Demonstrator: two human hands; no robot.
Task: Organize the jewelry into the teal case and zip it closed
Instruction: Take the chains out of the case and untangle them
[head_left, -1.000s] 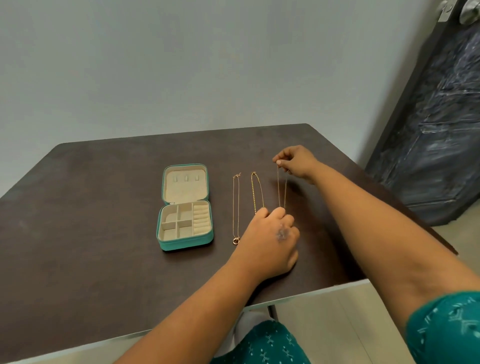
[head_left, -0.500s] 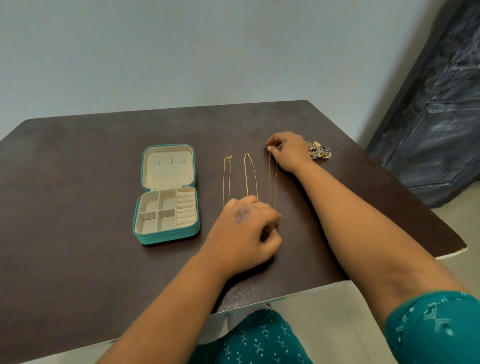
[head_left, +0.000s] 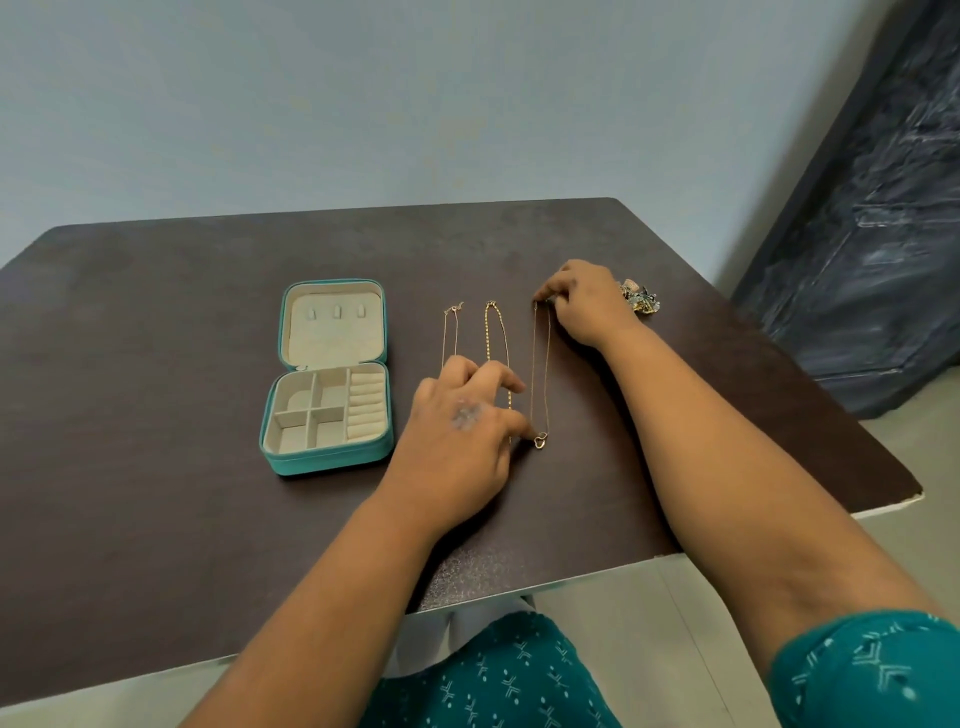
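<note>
The teal case (head_left: 332, 462) lies open on the dark table (head_left: 156, 364), its cream compartments showing nothing inside. Three thin gold necklaces lie stretched out to its right: a left one (head_left: 450, 332), a middle one (head_left: 496, 338) and a right one (head_left: 540, 374) ending in a small ring pendant. My right hand (head_left: 587, 304) pinches the top end of the right necklace. My left hand (head_left: 462, 431) rests over the lower ends of the left and middle necklaces, with a fingertip touching the table beside the pendant.
A small heap of mixed jewelry (head_left: 640, 297) lies just behind my right hand. The table's right edge (head_left: 883, 457) and near edge are close. A dark cabinet (head_left: 872, 208) stands at the right against the wall.
The right necklace, held up a second ago, now lies flat on the table. My left hand's fingers have uncurled and spread near the pendant. The camera has shifted, bringing the jewelry heap into view.
</note>
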